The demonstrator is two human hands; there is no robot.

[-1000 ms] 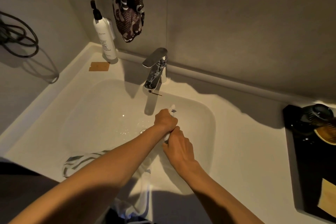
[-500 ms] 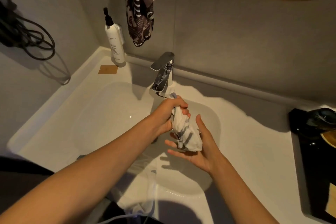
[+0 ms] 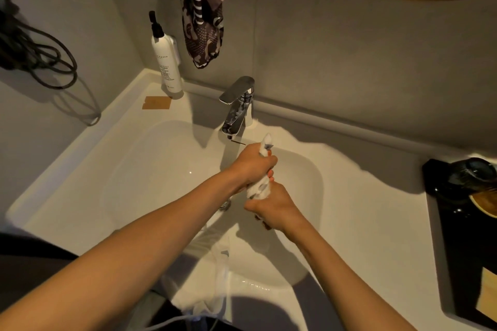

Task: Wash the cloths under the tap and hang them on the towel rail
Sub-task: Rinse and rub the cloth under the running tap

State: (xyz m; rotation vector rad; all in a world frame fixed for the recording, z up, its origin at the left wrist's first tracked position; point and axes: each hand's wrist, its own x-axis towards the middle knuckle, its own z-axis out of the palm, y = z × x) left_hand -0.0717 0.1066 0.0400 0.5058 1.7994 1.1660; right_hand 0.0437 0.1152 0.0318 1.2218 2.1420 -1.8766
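Over the front rim: a second pale cloth (image 3: 217,271) is draped across the near edge of the white basin (image 3: 150,169), its lower end hanging out of sight.
Left hand: the left hand (image 3: 254,164) is closed in a fist around the upper part of a white cloth with grey markings (image 3: 259,187); a twisted tip of the fabric is seen poking out above the knuckles.
Right hand: the right hand (image 3: 274,207) is clenched around the lower end of the same cloth, just below the left, with the two fists almost touching.
Cloth position: the bundle is held upright over the middle of the basin, in front of and slightly right of the spout.
Tap: a chrome mixer tap (image 3: 238,105) is mounted at the back rim; whether water is running cannot be told.
Left ledge: a white pump bottle (image 3: 166,62) is stood in the back corner, with a small tan card (image 3: 156,102) laid flat near it.
Right counter: a black tray (image 3: 462,244) holding dark items is placed well apart from the basin.
Wall: a dark patterned cloth (image 3: 204,13) is hung above the tap, and a coiled black cable (image 3: 35,54) is seen at far left.
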